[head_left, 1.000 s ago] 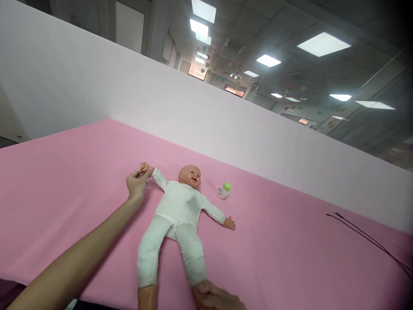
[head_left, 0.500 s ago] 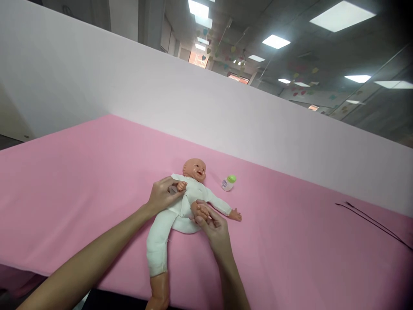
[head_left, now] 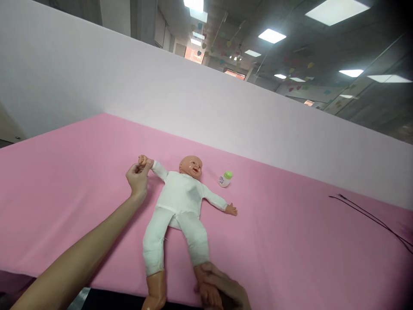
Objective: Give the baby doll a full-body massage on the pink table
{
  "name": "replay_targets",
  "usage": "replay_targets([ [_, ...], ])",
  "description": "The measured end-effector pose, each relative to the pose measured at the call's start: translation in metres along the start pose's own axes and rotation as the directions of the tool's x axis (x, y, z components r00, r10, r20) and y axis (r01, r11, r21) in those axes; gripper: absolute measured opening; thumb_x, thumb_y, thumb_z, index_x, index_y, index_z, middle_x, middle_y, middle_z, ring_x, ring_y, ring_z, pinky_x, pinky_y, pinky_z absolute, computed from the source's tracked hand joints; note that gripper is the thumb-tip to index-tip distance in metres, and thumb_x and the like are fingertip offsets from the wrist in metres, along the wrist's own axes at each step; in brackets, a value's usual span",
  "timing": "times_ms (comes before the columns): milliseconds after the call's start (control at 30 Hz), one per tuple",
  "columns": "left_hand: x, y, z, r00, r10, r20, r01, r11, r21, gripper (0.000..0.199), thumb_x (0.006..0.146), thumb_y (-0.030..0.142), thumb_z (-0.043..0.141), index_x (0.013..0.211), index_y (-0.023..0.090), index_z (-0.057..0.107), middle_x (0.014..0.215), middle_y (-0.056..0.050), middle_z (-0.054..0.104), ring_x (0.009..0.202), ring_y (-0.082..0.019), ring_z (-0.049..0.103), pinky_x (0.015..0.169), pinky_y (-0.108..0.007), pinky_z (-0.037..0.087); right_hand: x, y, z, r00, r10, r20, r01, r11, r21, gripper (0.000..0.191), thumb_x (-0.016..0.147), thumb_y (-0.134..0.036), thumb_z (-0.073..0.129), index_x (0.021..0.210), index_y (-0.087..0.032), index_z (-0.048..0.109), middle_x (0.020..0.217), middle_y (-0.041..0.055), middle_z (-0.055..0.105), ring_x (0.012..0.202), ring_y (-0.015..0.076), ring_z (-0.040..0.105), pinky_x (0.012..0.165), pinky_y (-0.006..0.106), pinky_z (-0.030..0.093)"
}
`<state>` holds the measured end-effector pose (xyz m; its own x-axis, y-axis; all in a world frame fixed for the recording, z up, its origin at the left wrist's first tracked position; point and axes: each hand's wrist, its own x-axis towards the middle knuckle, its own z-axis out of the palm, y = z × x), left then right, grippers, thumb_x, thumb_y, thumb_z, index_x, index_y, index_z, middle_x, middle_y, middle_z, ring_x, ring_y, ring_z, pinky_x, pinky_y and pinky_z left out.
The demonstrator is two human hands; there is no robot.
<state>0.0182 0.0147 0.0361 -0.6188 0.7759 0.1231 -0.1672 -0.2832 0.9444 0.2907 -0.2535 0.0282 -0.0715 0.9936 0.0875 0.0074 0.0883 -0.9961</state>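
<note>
We've got a long white partition [head_left: 241, 116] slanting down from the upper left to the right edge, behind a table with a pink cover [head_left: 290, 224]. Over the top we see a dim grey ceiling [head_left: 258, 17] with bright light panels [head_left: 272, 35]. Little colourful cutouts [head_left: 310, 65] dangle upper right, and an orangey window [head_left: 194, 55] glows upper middle, way back.

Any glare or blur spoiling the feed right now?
Head view, top: ceiling lights blown out to white, far right corner dark; head view, centre: small shiny highlights on the baby doll's head; head view, bottom: right hand looks slightly smeared.
</note>
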Motion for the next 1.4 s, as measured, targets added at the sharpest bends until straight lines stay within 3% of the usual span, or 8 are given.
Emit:
replay_targets([
  [133, -0.026, -0.002, 0.006, 0.942, 0.239, 0.234, -0.268, 0.958, 0.102, 0.025, 0.077, 0.044, 0.079, 0.083, 0.021, 0.069, 0.083, -0.003, 0.069, 0.077, -0.018, 0.062, 0.066, -0.028, 0.046, 0.042, -0.03, 0.012, 0.956, -0.032, -0.291, 0.03, 0.999, -0.011, 0.045, 0.074, -0.042, 0.086, 0.114, -0.023, 0.08, 0.118, 0.0151, 0.075, 0.078, 0.0281, 0.075, 0.069, 0.042, 0.066],
  [367, -0.049, -0.012, 0.006, 0.634, 0.312, 0.707, -0.574, 0.803, 0.16, 0.015, 0.087, 0.04, 0.071, 0.09, 0.026, 0.075, 0.089, -0.004, 0.075, 0.078, -0.019, 0.064, 0.07, -0.03, 0.046, 0.129, -0.024, 0.037, 0.95, 0.049, -0.309, -0.021, 0.996, 0.092, 0.056, 0.067, -0.049, 0.089, 0.113, -0.017, 0.078, 0.128, 0.0138, 0.07, 0.078, 0.022, 0.074, 0.083, 0.045, 0.064],
  [633, -0.006, -0.013, 0.004, 0.988, 0.017, 0.15, -0.021, 0.999, 0.026, 0.027, 0.076, 0.043, 0.08, 0.076, 0.019, 0.067, 0.077, -0.001, 0.066, 0.071, -0.016, 0.06, 0.064, -0.027, 0.044, 0.036, -0.033, 0.005, 0.994, -0.003, -0.107, 0.003, 1.0, -0.003, 0.037, 0.07, -0.033, 0.09, 0.106, -0.029, 0.082, 0.124, 0.0106, 0.074, 0.076, 0.0247, 0.075, 0.075, 0.04, 0.065],
  [800, 0.01, -0.017, -0.003, 0.991, -0.133, -0.015, 0.133, 0.991, -0.005, 0.031, 0.074, 0.044, 0.081, 0.071, 0.019, 0.064, 0.073, 0.0, 0.062, 0.067, -0.014, 0.057, 0.06, -0.026, 0.041, 0.009, -0.026, 0.008, 0.956, 0.069, 0.284, -0.057, 0.997, -0.05, 0.023, 0.071, -0.029, 0.089, 0.093, -0.031, 0.085, 0.1, 0.0062, 0.078, 0.075, 0.0263, 0.076, 0.072, 0.037, 0.064],
  [933, -0.008, -0.013, 0.002, 0.967, 0.175, 0.187, -0.196, 0.975, 0.1, 0.023, 0.078, 0.04, 0.08, 0.082, 0.02, 0.069, 0.081, -0.002, 0.068, 0.075, -0.016, 0.062, 0.065, -0.027, 0.046, 0.024, -0.04, 0.01, 0.999, 0.027, 0.046, -0.026, 0.999, -0.03, 0.038, 0.071, -0.027, 0.089, 0.108, -0.031, 0.082, 0.118, 0.0088, 0.076, 0.081, 0.0259, 0.077, 0.076, 0.037, 0.065],
  [1200, -0.045, -0.015, 0.003, 0.582, 0.382, 0.718, -0.651, 0.748, 0.129, 0.013, 0.086, 0.037, 0.073, 0.086, 0.025, 0.07, 0.084, -0.002, 0.073, 0.072, -0.016, 0.064, 0.063, -0.029, 0.048, 0.122, -0.029, 0.028, 0.975, 0.101, -0.199, -0.077, 0.989, 0.125, 0.048, 0.068, -0.041, 0.091, 0.111, -0.022, 0.079, 0.144, 0.0125, 0.061, 0.088, 0.0235, 0.075, 0.086, 0.041, 0.063],
  [1267, -0.043, -0.017, 0.004, 0.625, 0.354, 0.696, -0.597, 0.791, 0.135, 0.014, 0.085, 0.038, 0.075, 0.087, 0.025, 0.071, 0.086, -0.001, 0.073, 0.074, -0.017, 0.064, 0.063, -0.028, 0.048, 0.122, -0.026, 0.028, 0.973, 0.104, -0.204, -0.077, 0.988, 0.132, 0.048, 0.072, -0.042, 0.089, 0.115, -0.024, 0.078, 0.149, 0.012, 0.056, 0.09, 0.0235, 0.075, 0.09, 0.042, 0.062],
  [1400, -0.028, -0.02, 0.007, 0.875, 0.251, 0.414, -0.317, 0.943, 0.1, 0.022, 0.078, 0.04, 0.081, 0.083, 0.022, 0.068, 0.083, -0.001, 0.07, 0.075, -0.016, 0.063, 0.063, -0.028, 0.047, 0.077, -0.034, 0.014, 0.994, 0.09, -0.058, -0.091, 0.996, -0.006, 0.039, 0.072, -0.034, 0.09, 0.109, -0.028, 0.08, 0.141, 0.01, 0.064, 0.092, 0.0243, 0.075, 0.087, 0.039, 0.061],
])
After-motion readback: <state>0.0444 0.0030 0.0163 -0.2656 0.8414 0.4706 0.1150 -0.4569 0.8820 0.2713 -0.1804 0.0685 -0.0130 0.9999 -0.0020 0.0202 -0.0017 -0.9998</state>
